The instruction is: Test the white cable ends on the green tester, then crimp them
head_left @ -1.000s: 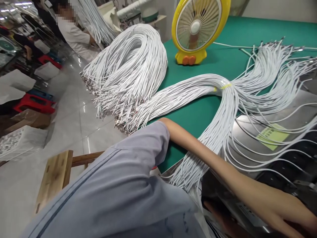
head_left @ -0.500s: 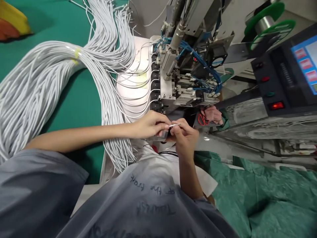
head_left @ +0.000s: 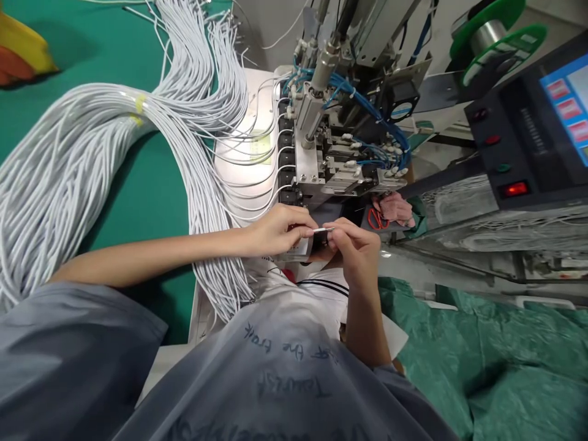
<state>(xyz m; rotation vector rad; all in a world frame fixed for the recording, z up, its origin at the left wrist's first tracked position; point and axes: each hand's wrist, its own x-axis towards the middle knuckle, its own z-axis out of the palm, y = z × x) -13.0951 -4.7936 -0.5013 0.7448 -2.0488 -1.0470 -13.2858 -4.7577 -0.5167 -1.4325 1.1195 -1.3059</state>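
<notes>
Between my two hands a thin white cable end (head_left: 322, 229) points to the right. My left hand (head_left: 283, 229) pinches the cable between thumb and fingers. My right hand (head_left: 357, 245) has its thumb and forefinger closed on the tip of the same cable end. Both hands are just in front of a machine (head_left: 316, 141) with metal cylinders and blue tubes. Several white cables run in curves from a large bundle (head_left: 184, 159) into black slots (head_left: 287, 157) on the machine's left side. The bundle lies partly beneath my left forearm.
A green table surface (head_left: 133, 177) lies to the left, with a yellow and orange thing (head_left: 22, 46) at its far corner. To the right are a control box (head_left: 528, 135), a wire spool (head_left: 493, 40), red-handled scissors (head_left: 377, 218), a pink cloth (head_left: 395, 209) and green sheeting (head_left: 505, 355).
My right hand has shifted slightly to the right, its fingers now nearer the cable's tip. My left hand has kept its pinch in nearly the same place.
</notes>
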